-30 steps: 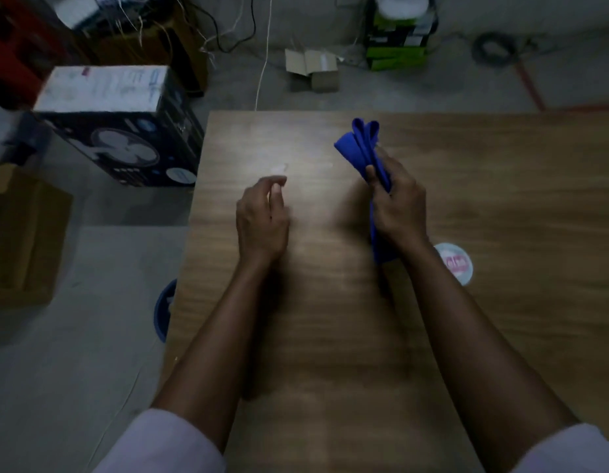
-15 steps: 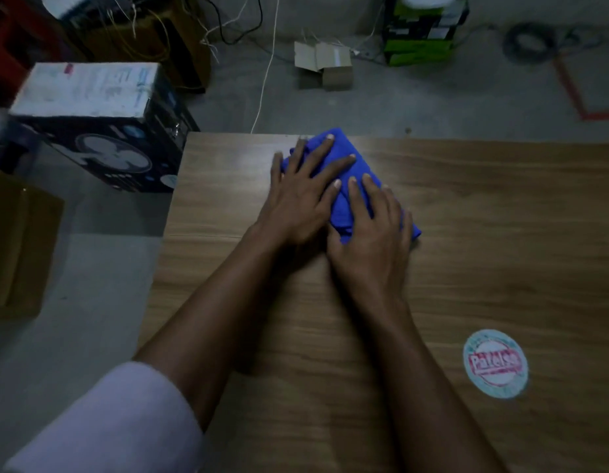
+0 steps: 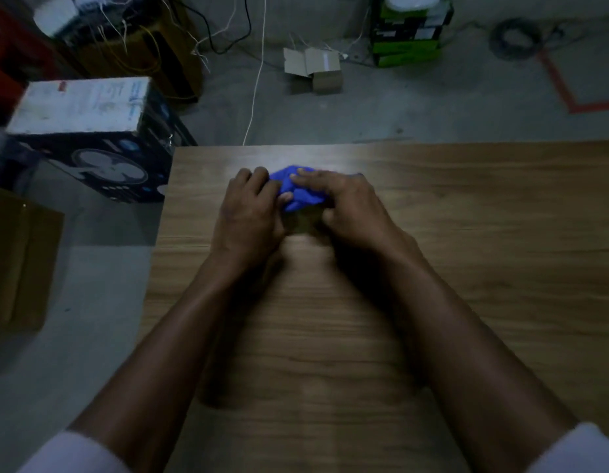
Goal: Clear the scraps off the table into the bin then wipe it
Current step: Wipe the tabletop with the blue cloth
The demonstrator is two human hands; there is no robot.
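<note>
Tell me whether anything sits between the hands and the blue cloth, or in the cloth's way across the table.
Nothing visible does. The left hand and right hand both hold the blue cloth, bunched near the far edge of the table. No scrap or other object shows on the wood around it.

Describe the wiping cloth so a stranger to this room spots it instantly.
Find the wooden table filling the lower picture. Near its far edge, the left hand and right hand hold a bunched cloth between them. It is the only bright blue thing there.
</note>
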